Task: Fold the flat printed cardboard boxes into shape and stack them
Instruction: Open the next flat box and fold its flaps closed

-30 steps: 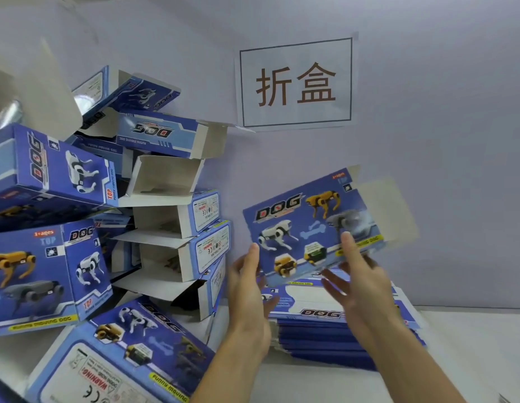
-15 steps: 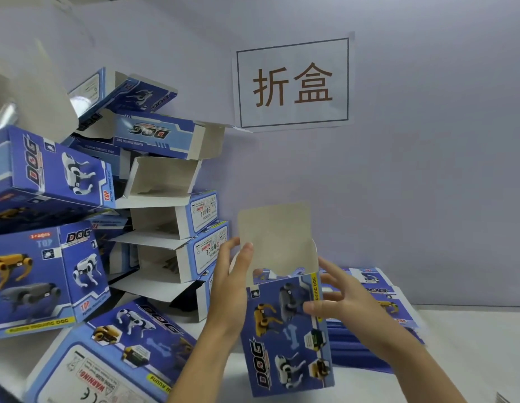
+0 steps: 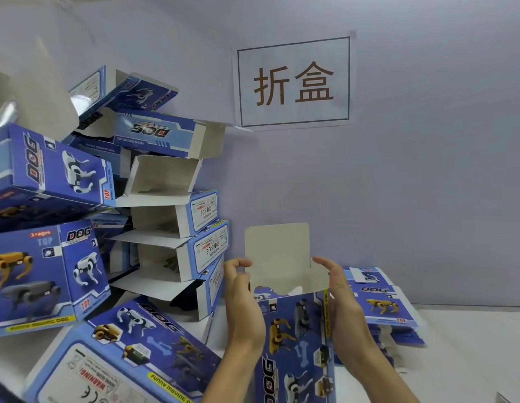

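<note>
A blue printed box (image 3: 296, 341) stood upright between both hands, its top open and its plain flap (image 3: 277, 251) raised. The left hand (image 3: 241, 298) gripped its left side, fingers curled at the rim; the right hand (image 3: 338, 298) clasped the right side. Behind lay flat boxes (image 3: 381, 303) on the bench (image 3: 468, 344), folded boxes (image 3: 154, 199) heaped left.

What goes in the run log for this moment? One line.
blue printed cardboard box upright, top flap up | left hand, right hand grip its sides | flat stack behind
</note>
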{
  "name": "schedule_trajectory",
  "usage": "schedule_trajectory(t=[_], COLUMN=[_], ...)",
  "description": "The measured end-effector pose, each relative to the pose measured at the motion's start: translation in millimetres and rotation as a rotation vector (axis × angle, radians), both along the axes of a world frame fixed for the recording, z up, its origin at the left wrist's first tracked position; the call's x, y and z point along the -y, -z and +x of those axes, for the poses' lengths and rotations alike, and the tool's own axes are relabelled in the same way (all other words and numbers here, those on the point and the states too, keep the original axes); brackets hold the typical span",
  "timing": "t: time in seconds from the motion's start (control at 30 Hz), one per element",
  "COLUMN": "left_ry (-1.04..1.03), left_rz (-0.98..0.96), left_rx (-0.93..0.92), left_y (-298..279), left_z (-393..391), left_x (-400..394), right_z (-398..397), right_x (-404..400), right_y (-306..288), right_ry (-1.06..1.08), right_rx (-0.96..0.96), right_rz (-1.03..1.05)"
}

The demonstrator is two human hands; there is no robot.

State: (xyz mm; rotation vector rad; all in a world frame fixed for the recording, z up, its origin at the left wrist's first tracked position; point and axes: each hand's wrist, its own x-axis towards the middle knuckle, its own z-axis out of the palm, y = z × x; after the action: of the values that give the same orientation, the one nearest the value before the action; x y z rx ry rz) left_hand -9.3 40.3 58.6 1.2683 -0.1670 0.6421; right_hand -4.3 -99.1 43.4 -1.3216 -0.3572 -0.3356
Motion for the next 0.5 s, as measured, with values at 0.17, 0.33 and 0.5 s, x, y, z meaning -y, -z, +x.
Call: schedule_trajectory(t=[0.17, 0.33, 0.5], left_ry=[0.112, 0.127, 0.129], left_rz=[-0.080, 0.023, -0.004], left_rx=[-0.083, -0.141, -0.181], left_y=[-6.2, -8.7, -6.0], left_z=[-1.5, -3.5, -4.4], left_x=[-3.0, -2.2, -4.5], right_z=[2.6, 6.2, 4.6], right_x=[6.3, 11.5, 13.2], right_y=[-3.1, -5.9, -12.1], right_ry=[0.018, 0.037, 0.035], right_rx=[-0.123, -0.156, -0.162], right_rz=[0.118, 0.089, 0.027])
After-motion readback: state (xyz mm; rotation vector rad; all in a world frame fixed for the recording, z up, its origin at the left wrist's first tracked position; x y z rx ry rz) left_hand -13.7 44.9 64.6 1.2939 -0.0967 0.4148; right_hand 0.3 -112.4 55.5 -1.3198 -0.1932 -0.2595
